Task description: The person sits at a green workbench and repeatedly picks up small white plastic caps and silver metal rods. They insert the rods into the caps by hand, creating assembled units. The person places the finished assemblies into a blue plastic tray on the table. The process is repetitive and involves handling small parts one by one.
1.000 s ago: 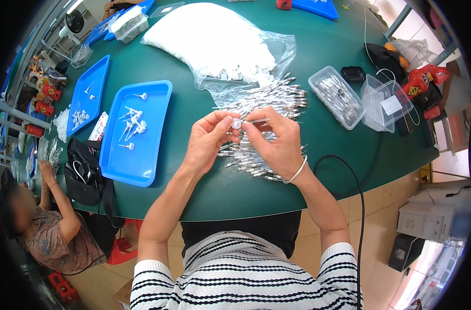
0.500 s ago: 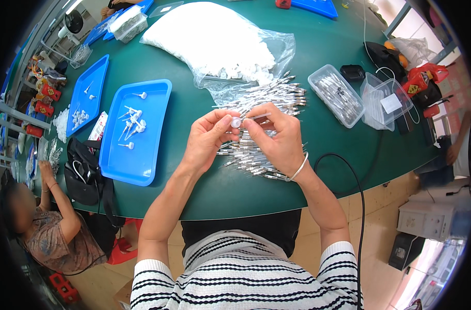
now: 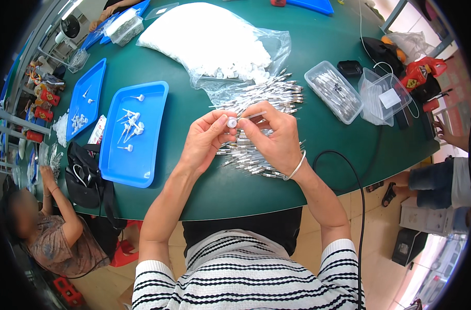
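My left hand pinches a small round white plastic cap between thumb and fingers. Right beside it, my right hand is closed on a thin metal rod, its near end at the cap. Fingertips hide whether the rod sits inside the cap. Under and around both hands spreads a heap of slim metal rods. Beyond the heap, a large clear bag spills white caps. To the left, a blue tray carries several caps with rods attached.
A second blue tray lies farther left beside a black bag. At the right stand a clear box of rods and clear empty containers. A black cable crosses the table edge. A co-worker sits at lower left.
The cap is turned slightly, its round face showing more fully. Both hands keep their grip in nearly the same place. At far right, another person has moved, with a leg and sandal now visible.
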Tool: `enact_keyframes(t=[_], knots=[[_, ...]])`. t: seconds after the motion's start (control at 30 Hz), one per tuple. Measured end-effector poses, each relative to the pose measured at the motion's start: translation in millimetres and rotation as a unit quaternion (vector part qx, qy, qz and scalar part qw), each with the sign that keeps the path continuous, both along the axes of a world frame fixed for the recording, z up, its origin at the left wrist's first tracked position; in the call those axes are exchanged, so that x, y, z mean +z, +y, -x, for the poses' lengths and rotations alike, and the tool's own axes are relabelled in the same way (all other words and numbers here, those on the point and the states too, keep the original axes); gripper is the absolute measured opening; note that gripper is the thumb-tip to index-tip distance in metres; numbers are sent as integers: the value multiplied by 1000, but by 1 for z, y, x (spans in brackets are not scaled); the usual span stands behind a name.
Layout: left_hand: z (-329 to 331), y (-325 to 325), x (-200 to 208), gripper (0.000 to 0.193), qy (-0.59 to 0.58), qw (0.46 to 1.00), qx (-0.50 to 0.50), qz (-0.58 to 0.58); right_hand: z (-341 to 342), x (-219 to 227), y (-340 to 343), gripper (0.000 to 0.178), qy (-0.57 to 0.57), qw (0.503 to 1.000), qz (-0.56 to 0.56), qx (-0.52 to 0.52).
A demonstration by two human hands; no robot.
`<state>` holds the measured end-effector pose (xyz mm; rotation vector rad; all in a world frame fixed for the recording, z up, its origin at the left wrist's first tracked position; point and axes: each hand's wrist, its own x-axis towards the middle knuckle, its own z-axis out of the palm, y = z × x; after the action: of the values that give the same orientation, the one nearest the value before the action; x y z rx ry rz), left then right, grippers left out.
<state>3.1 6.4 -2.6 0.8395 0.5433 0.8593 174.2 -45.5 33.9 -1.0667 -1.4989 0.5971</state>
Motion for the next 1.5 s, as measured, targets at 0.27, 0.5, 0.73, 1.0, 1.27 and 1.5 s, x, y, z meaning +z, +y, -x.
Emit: enact_keyframes(t=[0.27,0.5,0.73,1.0,1.27,1.5], knots=[[0,-1,2,22,0,1000,-2,25,0,0,0,7,1,1000,-2,2],[0,-1,1,22,1,1000,-5,26,0,2,-2,9,-2,1000,31,3],[-1,-1,0,20,21,1000,8,-11,-2,4,-2,8,-44,999,25,-1],[0,-1,0,21,32,999,19,-12,-3,0,1,8,-45,999,4,2],[-1,-1,1,20,80,994,31,-74,-5,1,2,8,-51,999,9,3],[0,-2,2,20,118,985,30,-120,-8,5,1,8,-78,997,19,5]])
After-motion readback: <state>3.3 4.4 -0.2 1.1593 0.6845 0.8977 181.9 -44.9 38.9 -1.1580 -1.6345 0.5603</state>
